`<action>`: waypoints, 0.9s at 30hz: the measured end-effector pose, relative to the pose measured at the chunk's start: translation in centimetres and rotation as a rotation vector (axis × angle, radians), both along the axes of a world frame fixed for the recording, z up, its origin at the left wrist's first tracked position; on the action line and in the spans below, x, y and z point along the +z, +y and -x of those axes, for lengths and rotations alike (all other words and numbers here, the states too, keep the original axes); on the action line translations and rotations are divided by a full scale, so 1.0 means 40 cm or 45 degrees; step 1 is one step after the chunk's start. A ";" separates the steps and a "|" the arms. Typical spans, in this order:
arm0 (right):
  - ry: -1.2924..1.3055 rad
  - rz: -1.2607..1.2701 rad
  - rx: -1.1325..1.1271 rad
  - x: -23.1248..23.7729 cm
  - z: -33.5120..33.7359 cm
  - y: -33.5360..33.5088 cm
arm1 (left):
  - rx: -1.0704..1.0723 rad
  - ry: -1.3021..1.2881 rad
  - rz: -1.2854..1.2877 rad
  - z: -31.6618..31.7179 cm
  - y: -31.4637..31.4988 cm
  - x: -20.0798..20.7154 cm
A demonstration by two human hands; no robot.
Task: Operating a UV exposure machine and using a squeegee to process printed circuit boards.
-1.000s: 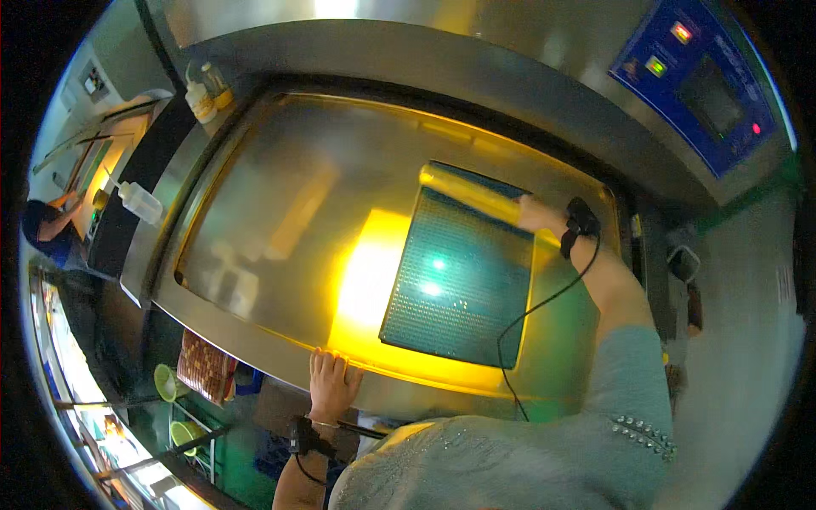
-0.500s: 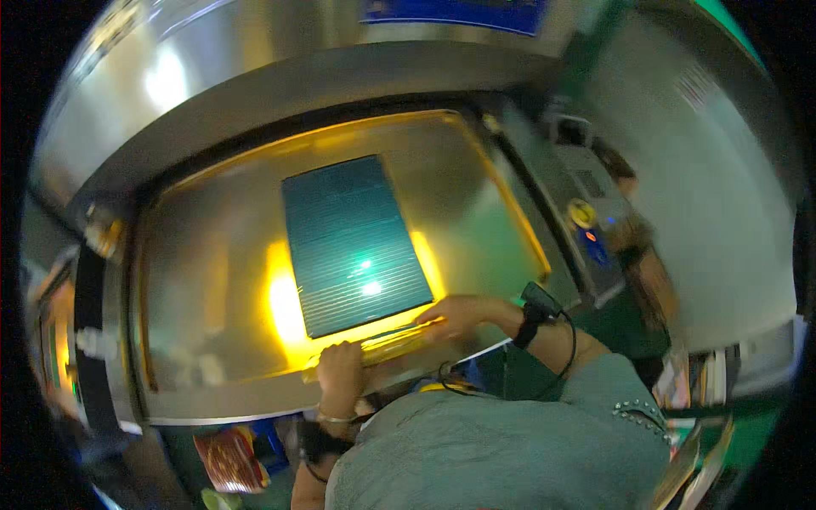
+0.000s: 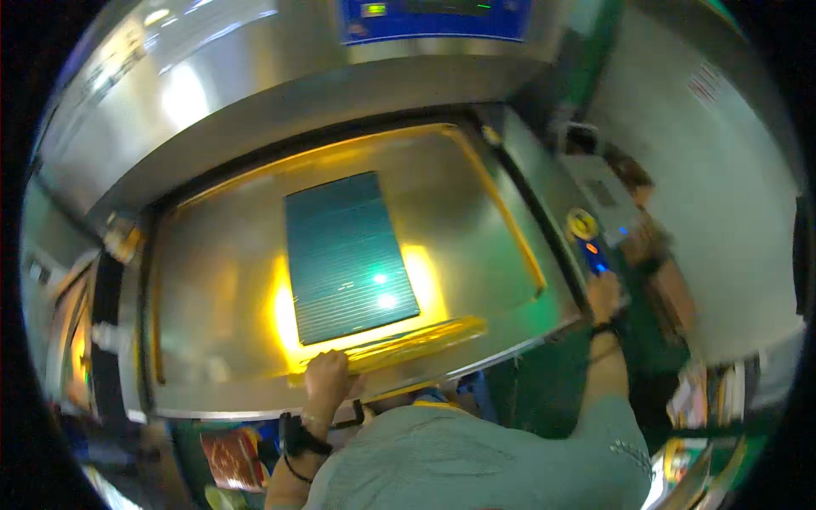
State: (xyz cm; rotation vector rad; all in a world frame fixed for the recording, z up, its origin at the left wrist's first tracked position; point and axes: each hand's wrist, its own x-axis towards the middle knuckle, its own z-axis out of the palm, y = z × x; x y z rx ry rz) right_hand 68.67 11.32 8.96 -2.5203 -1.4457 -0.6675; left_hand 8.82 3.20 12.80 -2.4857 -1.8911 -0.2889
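Note:
On the metal bed of a machine lies a dark, ribbed rectangular panel [image 3: 348, 263] with bright yellow glowing along its sides. Along the bed's front edge runs a strip of crinkled, shiny yellow film [image 3: 425, 342]. My left hand [image 3: 327, 378] is closed on the film's left end, in front of the panel's near left corner. Off to the right, my right hand [image 3: 605, 297] reaches up to a small blue control unit [image 3: 591, 253] with lit red and blue lights. Its fingers are blurred and partly hidden against the unit. A dark band with a cable is on my left wrist.
Black and yellow-edged framing [image 3: 501, 217] borders the metal bed [image 3: 212, 255]. A blue display panel [image 3: 433, 21] is on the machine's front above. A yellow round piece [image 3: 582, 223] sits beside the control unit. A reddish-brown packet [image 3: 232, 459] lies below at left.
My right hand has let go of the yellow film's right end and moved right, to the blue control unit. My left hand stays on the film.

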 end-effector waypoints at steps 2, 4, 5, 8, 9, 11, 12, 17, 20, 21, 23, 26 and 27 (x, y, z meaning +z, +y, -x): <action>-0.072 -0.088 -0.082 0.033 0.012 -0.009 | -0.056 -0.098 0.016 -0.001 -0.005 0.022; 0.240 0.042 -0.056 0.081 -0.009 -0.013 | -0.058 -0.029 -0.026 0.003 -0.024 0.045; 0.316 0.356 -0.025 0.091 -0.055 -0.007 | 0.024 -0.019 -0.045 -0.002 -0.037 0.064; 0.426 0.116 0.577 0.012 -0.036 -0.001 | 0.061 -0.072 -0.111 0.004 -0.077 0.094; 0.661 -0.055 0.834 0.009 0.047 0.002 | 0.047 -0.037 -0.154 0.016 -0.099 0.085; 1.113 0.135 1.067 0.176 0.364 -0.058 | 0.105 0.056 -0.086 0.024 -0.150 0.108; 0.915 0.171 1.277 0.216 0.465 -0.091 | 0.127 0.108 0.007 0.013 -0.151 0.131; 0.683 0.754 2.151 0.257 0.820 -0.192 | -0.028 -0.107 -0.326 -0.012 -0.212 0.104; 0.796 1.187 1.950 0.118 0.894 -0.196 | -0.012 0.058 0.001 -0.018 -0.225 0.054; 0.721 1.280 1.852 0.048 0.908 -0.194 | 0.035 0.061 0.097 -0.014 -0.234 0.026; 0.622 1.385 1.784 -0.103 0.920 -0.191 | 0.121 0.054 0.197 0.003 -0.266 -0.047; 0.646 1.382 1.805 -0.280 0.909 -0.181 | 0.293 -0.106 0.120 0.047 -0.323 -0.165; 0.515 1.440 1.639 -0.314 0.906 -0.173 | 0.470 -0.191 0.057 0.065 -0.347 -0.207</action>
